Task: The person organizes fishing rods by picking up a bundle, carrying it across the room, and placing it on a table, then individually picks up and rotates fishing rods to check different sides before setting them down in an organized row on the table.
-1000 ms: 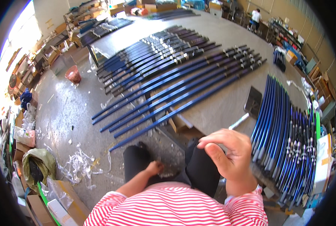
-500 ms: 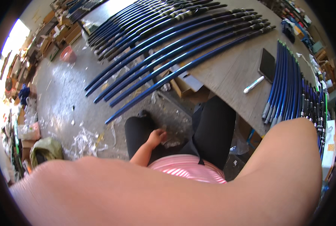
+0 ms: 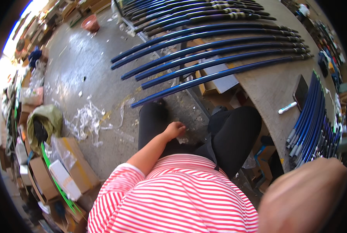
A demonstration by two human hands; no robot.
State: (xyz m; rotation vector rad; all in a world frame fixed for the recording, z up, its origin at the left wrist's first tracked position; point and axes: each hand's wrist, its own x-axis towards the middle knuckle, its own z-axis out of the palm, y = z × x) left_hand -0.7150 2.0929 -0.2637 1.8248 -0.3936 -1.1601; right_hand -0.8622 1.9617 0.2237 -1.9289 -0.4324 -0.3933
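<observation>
My left hand [image 3: 175, 130] hovers over my lap between my knees, its fingers loosely bent and apart, with nothing visible in it. At the lower right, my right arm [image 3: 303, 198] is raised close to the camera and smeared by motion; its fingers cannot be made out. Nearest in front of me, several long blue fishing rods [image 3: 212, 79] lie side by side across the table [image 3: 259, 83], their left ends jutting past its edge. Farther back lies another row of darker rods [image 3: 204, 15] with pale bands.
On the table's right lie a white marker [image 3: 287, 108], a dark flat tablet-like device [image 3: 300, 88] and a bundle of slim blue rods [image 3: 307, 120]. An open cardboard box [image 3: 208, 87] sits below the edge. Plastic scraps [image 3: 90, 122] litter the floor; cartons [image 3: 78, 161] stand at left.
My right arm, which crossed the whole lower view, has swung to the lower right, uncovering my striped shirt. The view has shifted, so the rods appear farther right. My left hand stays over my lap.
</observation>
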